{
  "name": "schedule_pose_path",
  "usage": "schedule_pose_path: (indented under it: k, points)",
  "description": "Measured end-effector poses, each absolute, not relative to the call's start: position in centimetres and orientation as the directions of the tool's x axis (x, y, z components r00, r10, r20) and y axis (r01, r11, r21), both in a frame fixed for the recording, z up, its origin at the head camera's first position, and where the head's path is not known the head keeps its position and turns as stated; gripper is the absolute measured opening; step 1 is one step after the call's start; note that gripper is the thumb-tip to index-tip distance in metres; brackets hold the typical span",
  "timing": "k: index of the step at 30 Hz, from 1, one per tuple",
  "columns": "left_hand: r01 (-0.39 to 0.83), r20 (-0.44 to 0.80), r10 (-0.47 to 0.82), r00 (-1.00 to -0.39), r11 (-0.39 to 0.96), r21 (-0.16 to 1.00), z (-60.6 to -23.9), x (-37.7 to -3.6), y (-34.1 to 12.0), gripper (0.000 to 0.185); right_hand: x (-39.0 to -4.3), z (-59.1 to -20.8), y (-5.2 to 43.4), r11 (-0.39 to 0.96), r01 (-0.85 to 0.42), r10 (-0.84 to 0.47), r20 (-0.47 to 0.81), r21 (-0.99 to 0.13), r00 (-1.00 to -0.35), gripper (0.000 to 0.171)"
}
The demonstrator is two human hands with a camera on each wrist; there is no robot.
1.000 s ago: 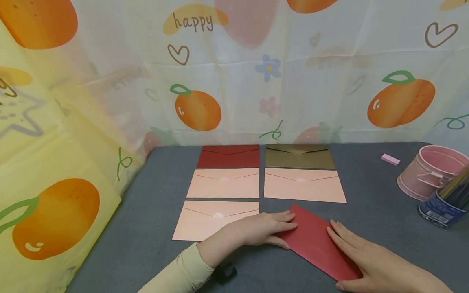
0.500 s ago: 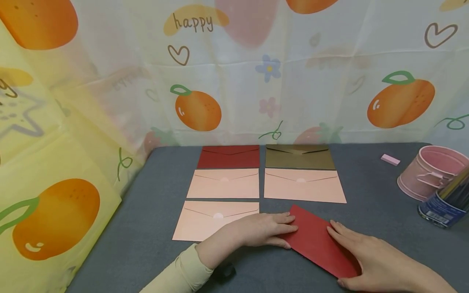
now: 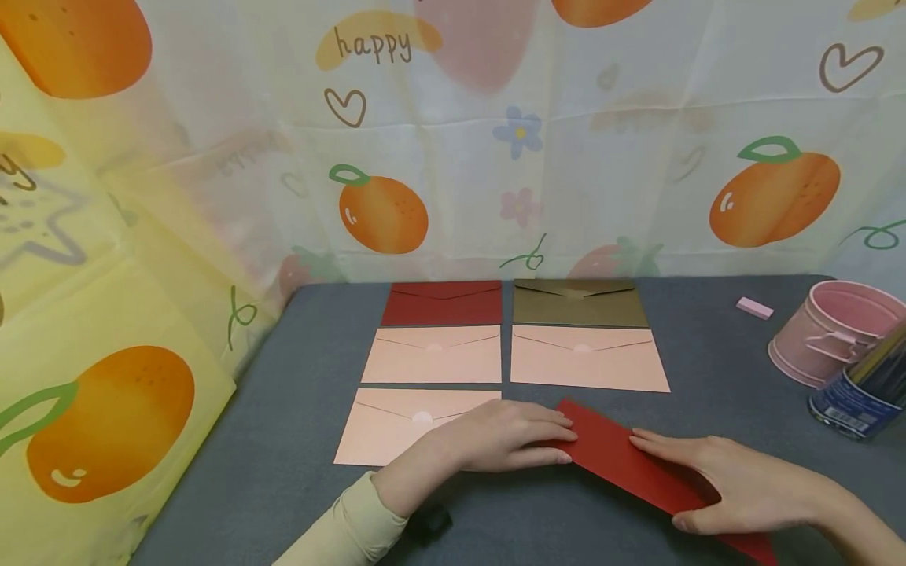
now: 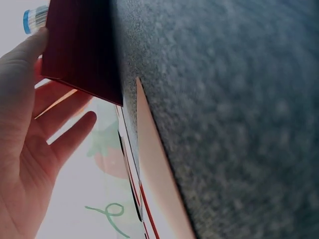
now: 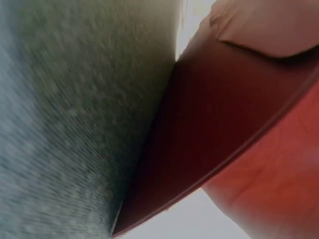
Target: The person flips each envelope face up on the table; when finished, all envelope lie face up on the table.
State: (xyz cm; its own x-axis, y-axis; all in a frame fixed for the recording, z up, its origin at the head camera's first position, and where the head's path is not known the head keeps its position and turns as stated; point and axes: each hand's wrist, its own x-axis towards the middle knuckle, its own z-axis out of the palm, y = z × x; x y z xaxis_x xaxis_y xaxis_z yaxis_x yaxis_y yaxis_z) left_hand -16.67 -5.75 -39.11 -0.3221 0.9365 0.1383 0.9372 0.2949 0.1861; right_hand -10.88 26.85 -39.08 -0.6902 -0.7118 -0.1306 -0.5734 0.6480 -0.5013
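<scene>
A dark red envelope (image 3: 616, 460) lies askew at the front of the grey felt table (image 3: 283, 440), its right end raised off the felt. My left hand (image 3: 517, 436) holds its left corner, fingers on top and thumb at the edge. In the left wrist view the red envelope (image 4: 79, 50) hangs clear of the felt above my left hand (image 4: 30, 149). My right hand (image 3: 729, 483) grips the right part, fingers over it and thumb by the near edge. The right wrist view shows the red envelope (image 5: 209, 129) tilted up, with my right hand (image 5: 264, 25) behind it.
Flat envelopes lie in a grid behind: pink ones (image 3: 403, 424) (image 3: 433, 355) (image 3: 586, 360), a dark red one (image 3: 442, 303) and an olive-gold one (image 3: 579, 303). At the right stand a pink bucket (image 3: 835, 330) and a blue can (image 3: 852, 401), with a pink eraser (image 3: 753, 307) behind. A fruit-print cloth hangs behind and at left.
The red envelope's right end has come up off the felt. My right hand has shifted right and risen with it. My left hand stays at the left corner.
</scene>
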Motion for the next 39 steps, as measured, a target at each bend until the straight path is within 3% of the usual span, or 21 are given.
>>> schedule_pose_path:
  k: [7, 14, 20, 25, 29, 39]
  points:
    - [0.933, 0.267, 0.904, -0.332, 0.274, 0.233, -39.0, -16.9, -6.0, 0.029, -12.3, -38.5, 27.2, 0.477, -0.635, -0.814, -0.033, -0.608, -0.580, 0.062]
    - [0.927, 0.437, 0.825, -0.358, 0.261, 0.267, -39.1, -17.3, -6.3, 0.019, -13.5, -37.4, 26.8, 0.352, -0.531, -0.833, 0.001, -0.771, -0.553, 0.050]
    - [0.911, 0.505, 0.764, -0.401, 0.275, 0.307, -39.3, -17.6, -6.7, 0.014, -13.9, -36.7, 26.8, 0.336, -0.512, -0.768, 0.085, -0.791, -0.635, 0.034]
    - [0.868, 0.530, 0.704, -0.472, 0.265, 0.421, -39.3, -17.7, -7.0, 0.016, -13.7, -36.0, 27.3, 0.434, -0.523, -0.647, 0.149, -0.734, -0.747, 0.021]
    - [0.836, 0.546, 0.659, -0.518, 0.255, 0.485, -39.3, -17.8, -7.1, 0.017, -13.5, -35.8, 27.7, 0.525, -0.517, -0.536, 0.209, -0.676, -0.818, 0.021]
    - [0.711, 0.460, 0.598, -0.657, 0.289, 0.641, -39.0, -17.7, -7.4, 0.016, -14.0, -37.2, 28.6, 0.577, -0.467, -0.438, 0.229, -0.670, -0.870, 0.017]
